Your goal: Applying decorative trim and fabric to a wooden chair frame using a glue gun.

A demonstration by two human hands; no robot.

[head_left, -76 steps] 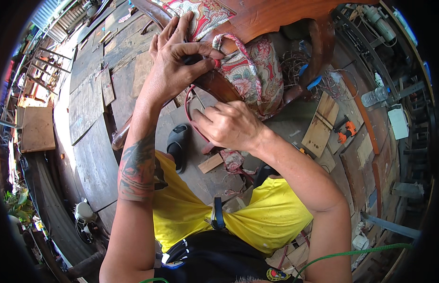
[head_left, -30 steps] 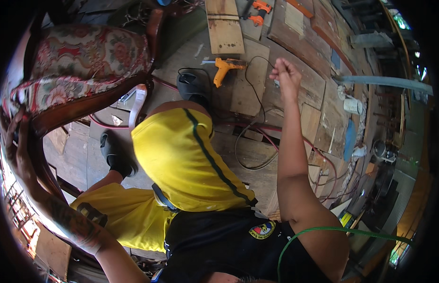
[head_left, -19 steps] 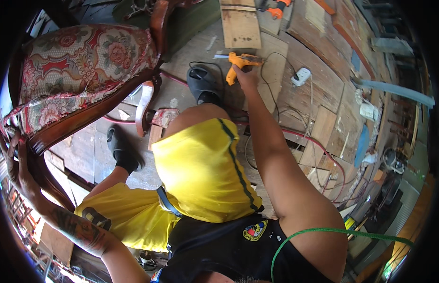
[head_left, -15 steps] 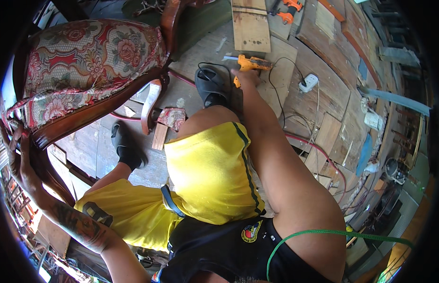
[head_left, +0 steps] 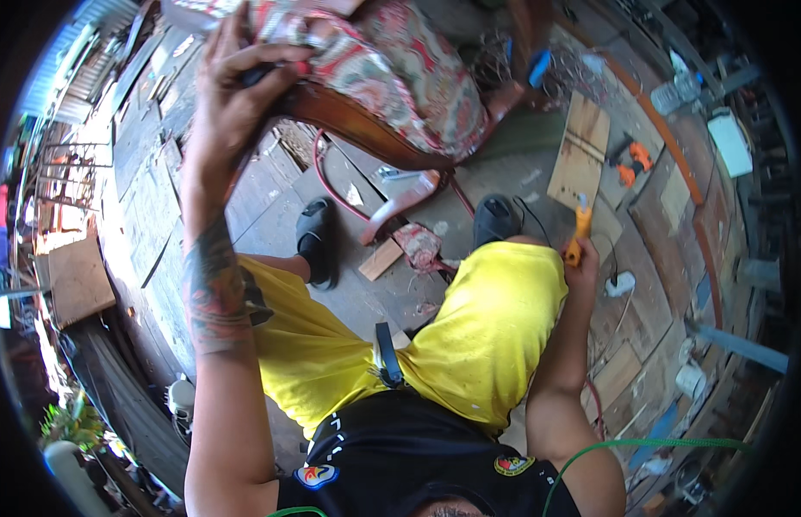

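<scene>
My left hand (head_left: 232, 99) is at the upper left with fingers curled over the chair's dark wooden frame (head_left: 349, 116), thumb and forefinger at the edge of its red floral upholstery (head_left: 400, 73); a small red piece shows at the fingertips. My right hand (head_left: 581, 267), at right beside my yellow-clad knee, grips an orange glue gun (head_left: 579, 233) with its pale tip pointing up. A thin dark cord lies near it on the boards.
A wooden board (head_left: 581, 151) and orange-black tool (head_left: 633, 164) lie at upper right, near a plastic bottle (head_left: 676, 95). A fabric scrap (head_left: 418, 244), wood block (head_left: 379, 258) and red hose (head_left: 327, 181) lie around my feet. A power strip (head_left: 620, 284) sits at right.
The glue gun has been lifted off the floor in my right hand. The view has swung back toward the chair, where my left hand stays on the frame.
</scene>
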